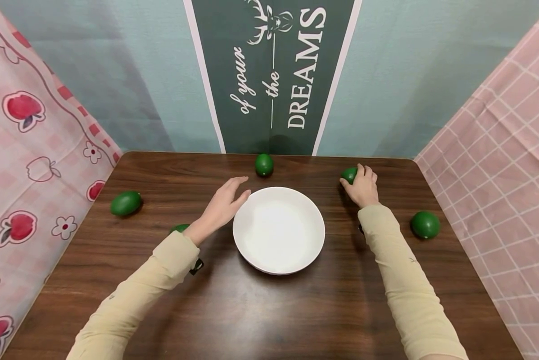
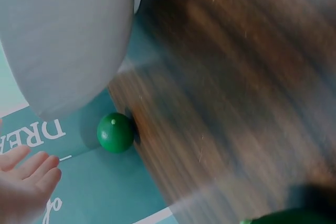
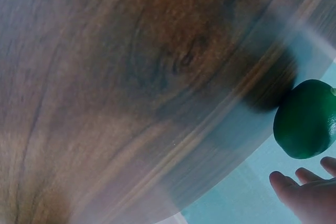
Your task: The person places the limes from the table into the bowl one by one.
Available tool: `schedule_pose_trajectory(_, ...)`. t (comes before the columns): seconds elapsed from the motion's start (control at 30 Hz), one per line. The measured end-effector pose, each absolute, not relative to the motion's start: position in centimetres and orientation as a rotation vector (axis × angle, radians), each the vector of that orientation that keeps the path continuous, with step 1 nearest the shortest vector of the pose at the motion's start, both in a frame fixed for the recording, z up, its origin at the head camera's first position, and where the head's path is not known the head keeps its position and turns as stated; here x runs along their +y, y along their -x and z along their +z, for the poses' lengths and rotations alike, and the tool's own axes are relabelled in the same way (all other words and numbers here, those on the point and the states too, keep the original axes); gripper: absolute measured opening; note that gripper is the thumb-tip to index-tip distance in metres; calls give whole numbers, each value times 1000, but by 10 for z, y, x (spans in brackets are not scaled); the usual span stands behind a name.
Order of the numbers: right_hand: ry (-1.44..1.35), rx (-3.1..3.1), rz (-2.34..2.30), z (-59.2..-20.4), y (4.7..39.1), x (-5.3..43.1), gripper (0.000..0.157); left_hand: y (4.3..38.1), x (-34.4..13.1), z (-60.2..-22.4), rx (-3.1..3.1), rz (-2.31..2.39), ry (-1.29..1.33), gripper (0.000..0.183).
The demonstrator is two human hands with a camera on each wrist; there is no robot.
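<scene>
My right hand [image 1: 363, 189] reaches to a green lime [image 1: 349, 174] at the back right of the table, thumb on one side and fingers on the other. In the right wrist view the lime [image 3: 307, 119] rests on the wood, and a gap shows between it and the fingertips [image 3: 282, 179]. My left hand [image 1: 224, 202] hovers at the left rim of a white bowl [image 1: 278, 230], fingers extended and holding nothing. Behind the bowl sits another lime [image 1: 263, 165], seen beyond the left fingers in the left wrist view.
A lime [image 1: 126, 203] lies at the far left, and another [image 1: 179, 228] is partly hidden under my left wrist. One more lime [image 1: 425, 224] is near the right edge of the brown wooden table [image 1: 269, 315]. Printed cloths [image 1: 161, 75] hang around the back and sides.
</scene>
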State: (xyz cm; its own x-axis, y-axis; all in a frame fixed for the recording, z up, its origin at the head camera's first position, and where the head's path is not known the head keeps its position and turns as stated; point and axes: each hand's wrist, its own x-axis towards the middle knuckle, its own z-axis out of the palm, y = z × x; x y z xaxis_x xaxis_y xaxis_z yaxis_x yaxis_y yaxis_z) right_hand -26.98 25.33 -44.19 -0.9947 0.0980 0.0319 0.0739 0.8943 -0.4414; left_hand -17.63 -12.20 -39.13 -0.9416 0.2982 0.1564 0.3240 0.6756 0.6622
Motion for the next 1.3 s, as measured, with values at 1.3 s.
schedule_pose_trajectory(1.3, 95, -3054, 836, -449, 276, 250, 70, 141, -112, -429, -2621, -1259, 521, 38)
